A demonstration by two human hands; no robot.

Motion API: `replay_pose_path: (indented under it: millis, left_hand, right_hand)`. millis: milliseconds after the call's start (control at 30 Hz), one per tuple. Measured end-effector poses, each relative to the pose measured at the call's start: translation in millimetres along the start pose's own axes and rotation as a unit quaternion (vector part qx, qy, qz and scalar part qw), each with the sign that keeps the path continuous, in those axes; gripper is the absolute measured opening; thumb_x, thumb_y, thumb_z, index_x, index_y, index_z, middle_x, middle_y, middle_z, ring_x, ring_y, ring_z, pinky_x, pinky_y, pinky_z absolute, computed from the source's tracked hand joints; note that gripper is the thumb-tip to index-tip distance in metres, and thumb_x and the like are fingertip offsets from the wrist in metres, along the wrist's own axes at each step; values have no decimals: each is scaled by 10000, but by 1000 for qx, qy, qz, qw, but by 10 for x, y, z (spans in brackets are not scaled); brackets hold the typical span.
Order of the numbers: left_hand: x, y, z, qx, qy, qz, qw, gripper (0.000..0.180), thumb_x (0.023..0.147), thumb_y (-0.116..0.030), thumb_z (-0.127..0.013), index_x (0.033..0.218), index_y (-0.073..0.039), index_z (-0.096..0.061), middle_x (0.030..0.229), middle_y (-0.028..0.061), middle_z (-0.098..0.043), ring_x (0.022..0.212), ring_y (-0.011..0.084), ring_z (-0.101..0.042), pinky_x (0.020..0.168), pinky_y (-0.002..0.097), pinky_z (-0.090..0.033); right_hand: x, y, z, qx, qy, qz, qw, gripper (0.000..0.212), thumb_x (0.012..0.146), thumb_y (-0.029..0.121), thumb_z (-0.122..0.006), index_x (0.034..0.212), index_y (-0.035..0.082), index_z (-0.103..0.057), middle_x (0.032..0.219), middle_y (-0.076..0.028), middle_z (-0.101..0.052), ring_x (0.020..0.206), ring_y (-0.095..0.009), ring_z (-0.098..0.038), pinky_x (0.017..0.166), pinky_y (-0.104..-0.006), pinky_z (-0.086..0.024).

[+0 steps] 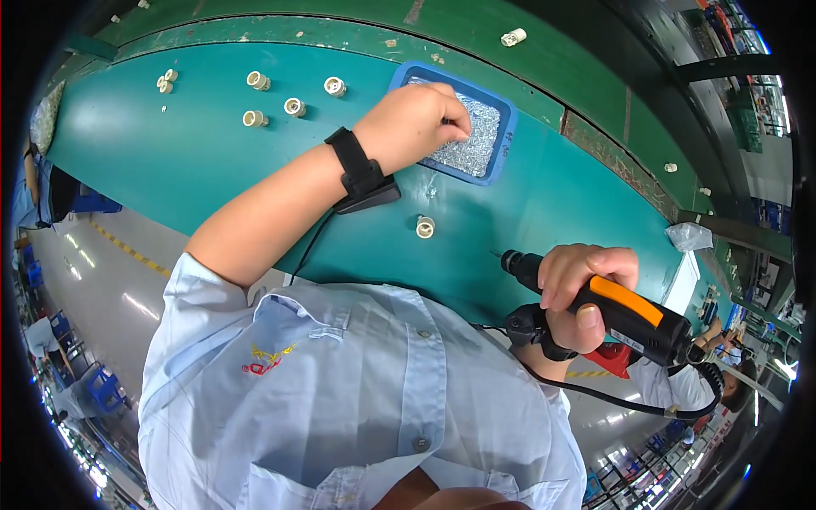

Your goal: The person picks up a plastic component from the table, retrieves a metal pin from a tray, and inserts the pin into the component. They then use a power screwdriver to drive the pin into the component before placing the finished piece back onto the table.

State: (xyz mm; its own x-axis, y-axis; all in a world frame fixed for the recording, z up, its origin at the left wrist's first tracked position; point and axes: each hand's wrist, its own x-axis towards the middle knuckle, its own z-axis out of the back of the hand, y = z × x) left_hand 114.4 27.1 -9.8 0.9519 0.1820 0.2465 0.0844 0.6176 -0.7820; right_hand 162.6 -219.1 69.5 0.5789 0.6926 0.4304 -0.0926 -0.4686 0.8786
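Observation:
My left hand (416,119) is over a blue tray (512,127) full of tiny silvery metal pieces (476,149). Its fingers are bent and pinched together at the pieces; whatever they hold, if anything, is too small to make out. Wrapped in my right hand (586,285) is a black and orange electric screwdriver (642,314), its thin bit pointing left over the bench. A single cream-coloured round socket-like part (425,226) stands between the tray and my body, touched by neither hand.
Several more cream parts (257,81) stand on the green bench (204,153) at the left, near a small cluster of cream pieces (167,81). The screwdriver's black cable (595,395) loops below my right forearm. Another person's sleeve (671,387) shows at the right.

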Motion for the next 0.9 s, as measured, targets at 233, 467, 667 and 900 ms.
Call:
replay_pose_path:
  millis: [233,467,667,900]
  left_hand:
    - [-35,8,-41,-92,-44,87,991,83,788,-72,-638,857,-26,-633,726,111,-624,694,246,-619,632,322,-493]
    - [-104,-85,58,-86,-36,84,992,174,801,-73,-639,969,-30,-633,729,109,-631,700,218,-631,651,301,-500]
    - [-482,-341,-13,-286,-23,89,954,112,791,-72,-658,901,-51,-654,748,86,-636,696,232,-627,634,309,-497]
    - [-895,-506,9,-87,-51,13,995,119,703,-88,-730,808,-86,-675,778,22,-606,772,211,-569,726,318,-458]
  right_hand:
    - [63,-1,-63,-20,-16,-8,1000,436,815,313,-632,1092,29,-453,567,-12,-468,466,-132,-460,490,-280,-389]
    - [199,-12,-173,-65,-59,-12,996,464,827,373,-601,1116,39,-459,612,-13,-436,530,-139,-452,561,-291,-378]
    - [348,117,-237,27,-6,53,998,449,845,370,-639,1075,53,-419,673,-42,-522,521,-155,-506,530,-304,-416]
    - [351,184,-501,94,60,87,990,328,880,372,-542,1021,89,-457,646,3,-488,524,-103,-484,536,-245,-365]
